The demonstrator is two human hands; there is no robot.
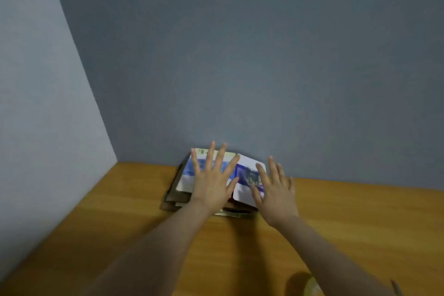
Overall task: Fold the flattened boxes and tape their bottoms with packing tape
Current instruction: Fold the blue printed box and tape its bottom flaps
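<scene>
The table [120,211] is brown wood with visible grain and a soft sheen. The box [247,163] is cardboard, smooth white-and-blue print outside, raw brown at its edges. The wall [240,55] looks matt.

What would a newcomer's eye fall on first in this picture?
First come the two splayed hands in the middle of the view. The left hand lies over the left flap and the right hand over the right flap of a white-and-blue printed cardboard box. The box sits at the far edge of a wooden table, against a plain grey wall that fills most of the view.
</scene>
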